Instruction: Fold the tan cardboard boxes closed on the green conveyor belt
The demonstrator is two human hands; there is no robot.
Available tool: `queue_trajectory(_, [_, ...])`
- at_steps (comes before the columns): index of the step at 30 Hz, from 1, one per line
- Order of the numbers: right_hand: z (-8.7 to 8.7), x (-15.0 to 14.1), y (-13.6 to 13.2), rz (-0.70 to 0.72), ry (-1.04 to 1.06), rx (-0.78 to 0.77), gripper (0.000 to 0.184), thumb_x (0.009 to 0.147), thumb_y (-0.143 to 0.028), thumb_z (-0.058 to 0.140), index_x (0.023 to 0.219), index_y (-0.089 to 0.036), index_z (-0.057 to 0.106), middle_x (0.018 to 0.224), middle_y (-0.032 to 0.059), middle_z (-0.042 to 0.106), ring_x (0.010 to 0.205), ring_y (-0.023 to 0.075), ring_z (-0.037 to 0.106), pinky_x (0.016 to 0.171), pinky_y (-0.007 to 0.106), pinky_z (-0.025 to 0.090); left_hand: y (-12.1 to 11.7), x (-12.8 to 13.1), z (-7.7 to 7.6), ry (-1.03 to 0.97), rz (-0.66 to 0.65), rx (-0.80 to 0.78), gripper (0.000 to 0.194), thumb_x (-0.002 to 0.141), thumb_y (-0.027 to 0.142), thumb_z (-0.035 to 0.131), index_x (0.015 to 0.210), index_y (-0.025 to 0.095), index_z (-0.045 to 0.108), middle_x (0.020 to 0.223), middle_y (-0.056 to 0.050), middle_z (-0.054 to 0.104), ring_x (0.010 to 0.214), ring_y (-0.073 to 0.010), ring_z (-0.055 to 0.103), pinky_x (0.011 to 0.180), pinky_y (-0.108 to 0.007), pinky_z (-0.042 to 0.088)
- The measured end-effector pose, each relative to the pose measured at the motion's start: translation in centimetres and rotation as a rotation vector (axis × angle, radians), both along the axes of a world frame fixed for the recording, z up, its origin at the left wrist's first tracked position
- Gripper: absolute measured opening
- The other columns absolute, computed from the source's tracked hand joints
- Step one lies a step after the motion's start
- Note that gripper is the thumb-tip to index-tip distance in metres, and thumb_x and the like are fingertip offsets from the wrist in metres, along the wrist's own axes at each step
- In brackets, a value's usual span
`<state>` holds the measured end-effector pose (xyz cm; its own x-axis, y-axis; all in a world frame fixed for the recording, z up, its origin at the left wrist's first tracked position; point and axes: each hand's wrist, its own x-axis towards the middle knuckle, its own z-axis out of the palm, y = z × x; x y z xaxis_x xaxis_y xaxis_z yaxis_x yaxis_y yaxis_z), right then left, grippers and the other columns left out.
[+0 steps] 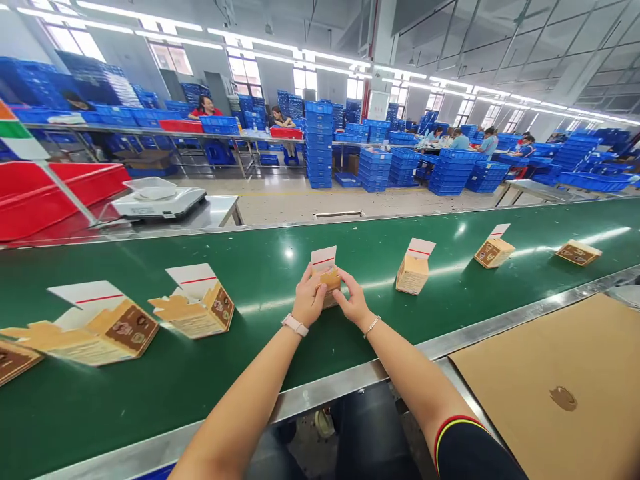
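Both my hands are around one small cardboard box (328,277) over the green conveyor belt (280,360). Its white flap with a red stripe stands up at the back. My left hand (309,298) grips the box's left side, thumb across the front. My right hand (356,300) holds the right side, fingertips near the top edge. Left of my hands, an open carton (203,308) and another open carton (117,330) lie with their flaps spread. To the right stand a folded box (413,273) and a brown-printed box (493,252), each with its white flap up.
A closed box (579,253) lies farther right on the belt, and flat cartons (17,360) at the far left. Brown cardboard (560,373) lies at right. Across the belt are a white scale (160,200), a red bin (60,190) and stacked blue crates (319,143). People sit at distant tables.
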<state>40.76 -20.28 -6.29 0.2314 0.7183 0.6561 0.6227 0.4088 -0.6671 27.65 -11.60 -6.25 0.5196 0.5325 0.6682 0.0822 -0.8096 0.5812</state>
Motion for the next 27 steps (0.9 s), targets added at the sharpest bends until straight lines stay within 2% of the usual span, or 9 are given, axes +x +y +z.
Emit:
queue_trajectory(3, [0.3, 0.2, 0.2, -0.046, 0.05, -0.048, 0.044, 0.083, -0.053, 0.055, 0.113, -0.021, 0.061, 0.122, 0.0121, 0.062, 0.117, 0.025, 0.054, 0.105, 0.044, 0.04, 0.3, 0.5, 0.6, 0.015, 0.047, -0.136, 0.037, 0.09, 0.043, 0.041, 0.093, 0.023, 0.073, 0.106, -0.009, 0.072, 0.13, -0.0301, 0.046, 0.111, -0.055, 0.032])
queue_trajectory(5, [0.9, 0.6, 0.4, -0.072, 0.062, -0.083, 0.033, 0.081, -0.048, 0.059, 0.099, -0.022, 0.066, 0.112, 0.0104, 0.066, 0.111, 0.0243, 0.056, 0.102, 0.043, 0.041, 0.4, 0.7, 1.0, 0.015, 0.073, -0.216, 0.032, 0.087, 0.041, 0.047, 0.082, 0.025, 0.074, 0.099, -0.008, 0.073, 0.125, -0.03, 0.05, 0.11, -0.054, 0.034])
queue_trajectory(8, [2.0, 0.7, 0.7, -0.129, 0.077, -0.144, 0.018, 0.081, -0.039, 0.061, 0.075, -0.023, 0.066, 0.095, 0.0063, 0.07, 0.1, 0.0224, 0.058, 0.097, 0.041, 0.044, 0.1, 0.9, 1.3, -0.006, 0.083, -0.277, 0.028, 0.084, 0.039, 0.049, 0.08, 0.027, 0.074, 0.095, -0.006, 0.074, 0.117, -0.0283, 0.057, 0.106, -0.049, 0.041])
queue_trajectory(11, [2.9, 0.5, 0.9, -0.18, 0.081, -0.193, 0.023, 0.082, -0.033, 0.061, 0.061, -0.024, 0.062, 0.08, 0.0026, 0.07, 0.089, 0.0201, 0.06, 0.092, 0.038, 0.045, -0.5, 1.1, 1.6, -0.045, 0.1, -0.329, 0.024, 0.08, 0.04, 0.053, 0.079, 0.027, 0.073, 0.093, -0.005, 0.074, 0.115, -0.0281, 0.058, 0.103, -0.046, 0.045])
queue_trajectory(15, [3.8, 0.2, 0.7, -0.197, 0.066, -0.223, 0.023, 0.08, -0.029, 0.063, 0.058, -0.025, 0.062, 0.073, -0.0008, 0.069, 0.079, 0.0169, 0.059, 0.09, 0.034, 0.044, -1.2, 1.2, 1.9, -0.101, 0.109, -0.353, 0.021, 0.075, 0.042, 0.057, 0.079, 0.027, 0.072, 0.093, -0.005, 0.074, 0.112, -0.0282, 0.061, 0.104, -0.045, 0.044])
queue_trajectory(19, [3.9, 0.5, 0.1, -0.204, 0.065, -0.223, 0.024, 0.081, -0.027, 0.062, 0.058, -0.024, 0.06, 0.073, -0.0011, 0.069, 0.08, 0.0159, 0.06, 0.09, 0.033, 0.042, -1.6, 1.7, 2.4, -0.145, 0.111, -0.32, 0.021, 0.073, 0.043, 0.056, 0.073, 0.027, 0.07, 0.089, -0.006, 0.074, 0.106, -0.0282, 0.063, 0.102, -0.045, 0.046])
queue_trajectory(24, [3.6, 1.5, -1.2, -0.242, 0.095, -0.221, 0.019, 0.08, -0.024, 0.061, 0.062, -0.023, 0.06, 0.091, 0.0017, 0.073, 0.089, 0.0171, 0.062, 0.094, 0.035, 0.04, -1.9, 2.9, 2.2, -0.064, -0.011, -0.162, 0.018, 0.075, 0.039, 0.054, 0.071, 0.025, 0.066, 0.085, -0.007, 0.073, 0.099, -0.027, 0.066, 0.108, -0.046, 0.04])
queue_trajectory(27, [3.6, 2.2, -1.9, -0.241, 0.115, -0.23, 0.012, 0.077, -0.025, 0.064, 0.066, -0.024, 0.063, 0.099, 0.0021, 0.072, 0.093, 0.0184, 0.061, 0.095, 0.036, 0.039, -2.2, 3.4, 1.6, -0.067, 0.04, -0.202, 0.018, 0.074, 0.04, 0.055, 0.077, 0.023, 0.061, 0.099, -0.012, 0.07, 0.098, -0.0291, 0.066, 0.099, -0.047, 0.046])
